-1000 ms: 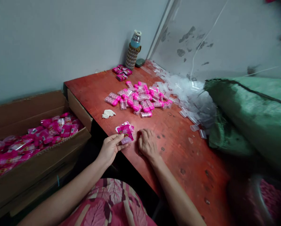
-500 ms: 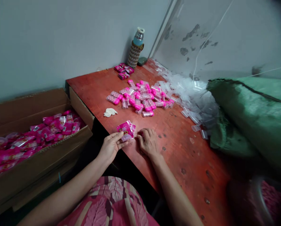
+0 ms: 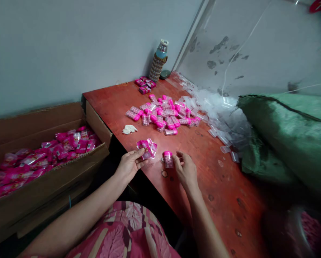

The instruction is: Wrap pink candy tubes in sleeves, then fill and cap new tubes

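Right hand (image 3: 186, 170) shifted right; pink-capped jar (image 3: 168, 160) now shows between the hands. Surface (image 3: 216, 179): red, scuffed, hard. Left hand (image 3: 128, 165) pinches glossy, flat pink wrappers (image 3: 151, 147); right fingers parted, just beside the jar (contact unclear). Looks like jar-and-wrapper handling; next move calls for a light grip on smooth clear plastic.

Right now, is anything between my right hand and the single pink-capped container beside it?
Nothing visible stands between your right hand and the single pink-capped container: the hand is close beside it; whether they touch is unclear.
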Available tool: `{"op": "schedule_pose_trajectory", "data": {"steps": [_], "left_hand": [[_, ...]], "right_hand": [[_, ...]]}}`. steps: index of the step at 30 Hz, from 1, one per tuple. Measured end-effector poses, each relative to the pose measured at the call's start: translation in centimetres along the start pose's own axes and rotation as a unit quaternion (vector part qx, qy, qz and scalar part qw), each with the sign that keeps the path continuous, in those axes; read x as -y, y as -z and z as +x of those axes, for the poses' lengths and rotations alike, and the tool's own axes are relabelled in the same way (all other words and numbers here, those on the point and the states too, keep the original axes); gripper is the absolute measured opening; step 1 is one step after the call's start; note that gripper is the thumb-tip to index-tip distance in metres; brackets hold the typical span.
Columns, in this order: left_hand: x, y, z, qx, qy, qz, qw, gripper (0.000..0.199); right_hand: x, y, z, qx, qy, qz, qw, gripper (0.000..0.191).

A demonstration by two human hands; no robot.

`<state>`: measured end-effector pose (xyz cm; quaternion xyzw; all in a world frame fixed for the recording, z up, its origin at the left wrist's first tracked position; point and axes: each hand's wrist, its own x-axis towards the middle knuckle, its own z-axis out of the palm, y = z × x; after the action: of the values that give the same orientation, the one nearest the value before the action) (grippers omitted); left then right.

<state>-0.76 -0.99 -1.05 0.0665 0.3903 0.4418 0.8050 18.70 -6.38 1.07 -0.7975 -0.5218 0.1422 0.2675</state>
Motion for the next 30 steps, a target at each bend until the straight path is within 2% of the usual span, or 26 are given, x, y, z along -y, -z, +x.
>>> {"op": "schedule_pose_trajectory", "data": {"steps": [3,6,8,10,13,15,16,17,19,21,22,23,25,28,30], "left_hand": [[0.1,0.1,0.0,0.002,-0.007,0.0,1.0,0.01],[0.1,0.1,-0.1,0.007,-0.01,-0.008,1.0,0.009],[0.1,0.1,0.0,0.0,-0.006,-0.015,1.0,0.007],[0.1,0.0,0.1,-0.014,-0.005,-0.026,1.0,0.006],[0.1,-0.1,0.2,-0.03,-0.011,-0.045,0.998,0.005],[0.2,-0.2,0.2,-0.035,-0.013,-0.054,0.998,0.005],[0.2,-0.2,0.2,-0.036,-0.013,-0.058,0.998,0.005],[0.3,-0.2,0.2,-0.036,-0.013,-0.06,0.997,0.004],[0.3,-0.2,0.2,-0.037,-0.009,-0.061,0.997,0.002],[0.2,-0.2,0.2,-0.038,-0.01,-0.059,0.997,0.002],[0.1,-0.2,0.2,-0.039,-0.013,-0.058,0.997,0.002],[0.1,-0.1,0.3,-0.039,-0.016,-0.056,0.997,0.002],[0.1,-0.1,0.4,-0.041,-0.022,-0.056,0.997,0.002],[0.2,-0.2,0.6,-0.047,-0.017,-0.064,0.997,0.002],[0.3,-0.3,0.6,-0.052,-0.015,-0.072,0.996,0.002]], "right_hand": [[0.4,-0.5,-0.2,0.048,-0.023,-0.097,0.994,0.042],[0.2,-0.9,-0.2,0.075,-0.045,-0.096,0.992,0.037],[0.2,-1.1,-0.4,0.066,-0.065,-0.017,0.996,0.033],[0.8,-1.2,-1.1,0.082,-0.093,0.138,0.983,0.031],[2.4,-1.6,-2.9,0.14,-0.114,0.364,0.914,0.03],[3.4,-2.0,-4.1,0.164,-0.114,0.426,0.882,0.029],[3.8,-2.2,-4.5,0.173,-0.112,0.432,0.878,0.029],[4.0,-2.4,-4.8,0.174,-0.106,0.419,0.885,0.03],[3.7,-2.5,-4.9,0.138,-0.079,0.316,0.935,0.031],[2.7,-2.3,-4.5,0.058,-0.039,0.117,0.991,0.032],[2.1,-2.2,-4.3,0.015,-0.018,0.007,1.0,0.031],[1.4,-2.0,-4.1,-0.015,0.006,-0.089,0.996,0.03],[0.4,-1.8,-3.9,-0.028,0.07,-0.206,0.976,0.03],[-0.2,-1.7,-3.9,0.008,0.149,-0.235,0.96,0.031],[0.0,-1.7,-3.9,0.031,0.133,-0.212,0.968,0.032]]}}
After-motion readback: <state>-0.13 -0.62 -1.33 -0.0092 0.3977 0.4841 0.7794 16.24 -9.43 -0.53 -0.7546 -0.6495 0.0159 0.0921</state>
